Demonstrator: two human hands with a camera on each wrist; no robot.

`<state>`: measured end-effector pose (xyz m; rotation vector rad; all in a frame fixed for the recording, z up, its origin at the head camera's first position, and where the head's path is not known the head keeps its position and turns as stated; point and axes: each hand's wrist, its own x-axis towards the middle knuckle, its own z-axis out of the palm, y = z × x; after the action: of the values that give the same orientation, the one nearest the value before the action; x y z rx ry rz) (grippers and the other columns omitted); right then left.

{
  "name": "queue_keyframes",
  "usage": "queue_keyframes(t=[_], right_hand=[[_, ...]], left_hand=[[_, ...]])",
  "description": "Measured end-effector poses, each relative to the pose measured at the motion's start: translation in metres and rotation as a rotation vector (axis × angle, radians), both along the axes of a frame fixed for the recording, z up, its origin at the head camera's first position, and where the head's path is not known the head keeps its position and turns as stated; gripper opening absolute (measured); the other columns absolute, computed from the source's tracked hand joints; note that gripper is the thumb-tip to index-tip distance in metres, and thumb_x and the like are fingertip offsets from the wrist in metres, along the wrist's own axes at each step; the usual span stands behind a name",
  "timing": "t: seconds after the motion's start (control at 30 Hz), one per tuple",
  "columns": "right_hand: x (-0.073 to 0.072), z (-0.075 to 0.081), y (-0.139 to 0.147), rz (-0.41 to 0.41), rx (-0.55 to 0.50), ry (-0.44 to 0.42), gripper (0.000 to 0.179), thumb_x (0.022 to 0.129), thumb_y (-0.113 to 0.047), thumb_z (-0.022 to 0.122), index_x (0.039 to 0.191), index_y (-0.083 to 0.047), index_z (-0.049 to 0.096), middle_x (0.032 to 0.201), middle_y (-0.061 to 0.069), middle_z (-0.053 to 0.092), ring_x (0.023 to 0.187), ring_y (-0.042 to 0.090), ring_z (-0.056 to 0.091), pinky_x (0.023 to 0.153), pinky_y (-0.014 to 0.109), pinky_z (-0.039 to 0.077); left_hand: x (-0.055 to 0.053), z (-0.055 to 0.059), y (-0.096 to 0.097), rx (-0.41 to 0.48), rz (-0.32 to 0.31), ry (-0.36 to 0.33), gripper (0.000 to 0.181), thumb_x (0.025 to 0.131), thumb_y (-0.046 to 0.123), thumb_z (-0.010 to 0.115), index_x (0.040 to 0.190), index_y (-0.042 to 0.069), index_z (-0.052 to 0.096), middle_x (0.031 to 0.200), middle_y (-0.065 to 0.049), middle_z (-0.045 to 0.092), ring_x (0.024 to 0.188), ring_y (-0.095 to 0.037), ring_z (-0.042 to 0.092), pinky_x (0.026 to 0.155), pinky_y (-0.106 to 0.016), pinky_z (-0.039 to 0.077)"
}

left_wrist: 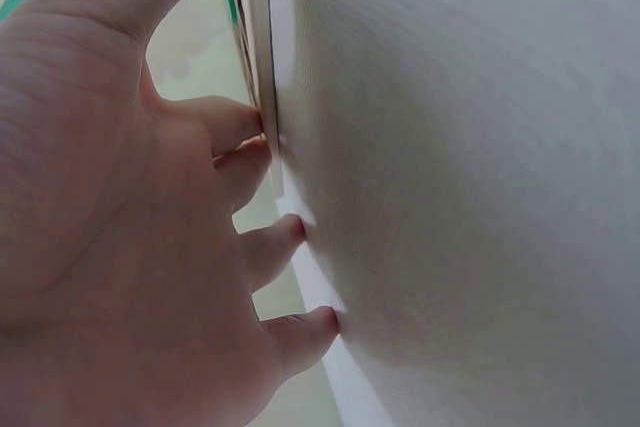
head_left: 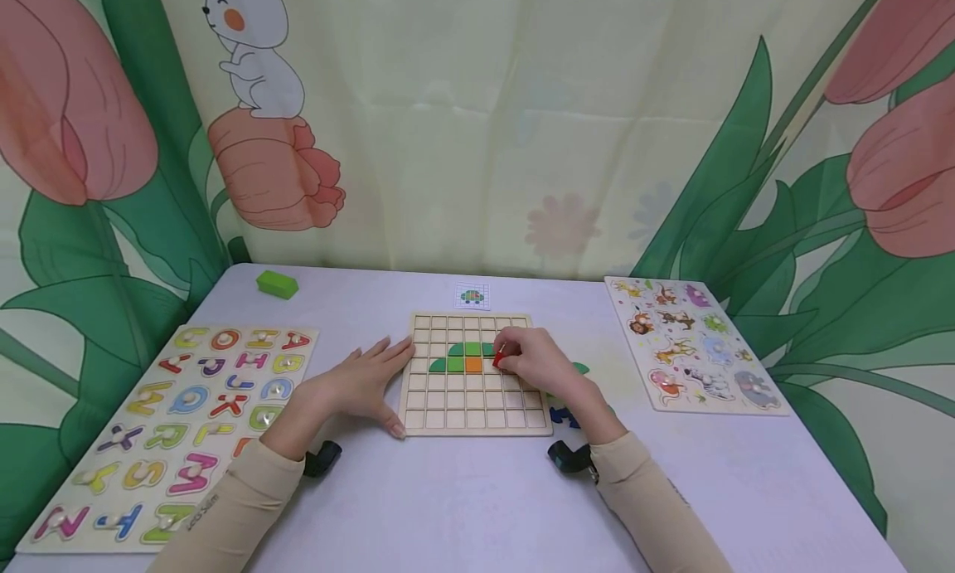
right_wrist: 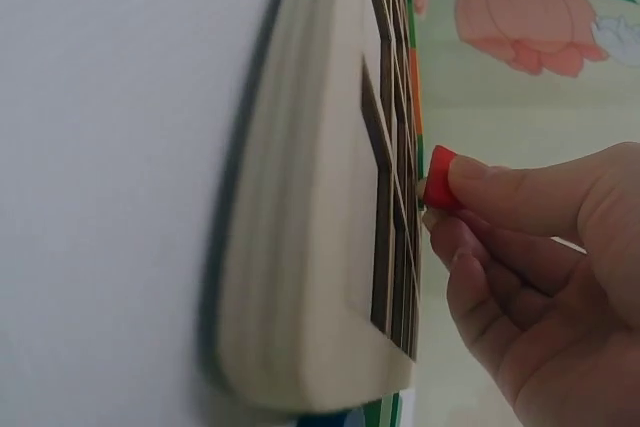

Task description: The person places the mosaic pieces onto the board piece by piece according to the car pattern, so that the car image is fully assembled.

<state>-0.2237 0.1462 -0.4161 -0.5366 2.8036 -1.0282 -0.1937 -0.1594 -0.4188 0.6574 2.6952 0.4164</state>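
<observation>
A wooden grid board [head_left: 440,422] lies on the table with several green pieces [head_left: 455,363] and one orange square [head_left: 473,365] set in its cells. My right hand [head_left: 539,361] pinches a small red block [right_wrist: 439,179] between thumb and fingers, over the grid just right of the orange square. My left hand [head_left: 363,384] is spread out flat, its thumb and fingertips touching the board's left edge. In the left wrist view the left fingers [left_wrist: 285,247] stretch toward that edge. A small pattern card [head_left: 472,297] lies behind the board.
A letter puzzle board [head_left: 160,453] lies at left, an animal puzzle board [head_left: 697,349] at right. At the back left sits a green block [head_left: 277,284]. Blue pieces [head_left: 563,417] and a green piece [head_left: 581,368] lie right of the grid, partly hidden by the right arm.
</observation>
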Motion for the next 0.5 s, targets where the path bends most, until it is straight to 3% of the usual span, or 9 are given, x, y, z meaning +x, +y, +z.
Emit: queue_keyframes(t=[0.5], right_hand=[[-0.004,0.001,-0.018,0.030,0.077,0.073,0.016,0.088,0.001,0.069,0.092,-0.013,0.075,0.089,0.002,0.071,0.080,0.014,0.058,0.078,0.030,0.052]], left_hand=[[0.000,0.000,0.000,0.006,-0.007,-0.005,0.134,0.056,0.067,0.085,0.160,0.012,0.020,0.169,-0.003,0.012,0.155,-0.039,0.008,0.119,-0.069,0.014]])
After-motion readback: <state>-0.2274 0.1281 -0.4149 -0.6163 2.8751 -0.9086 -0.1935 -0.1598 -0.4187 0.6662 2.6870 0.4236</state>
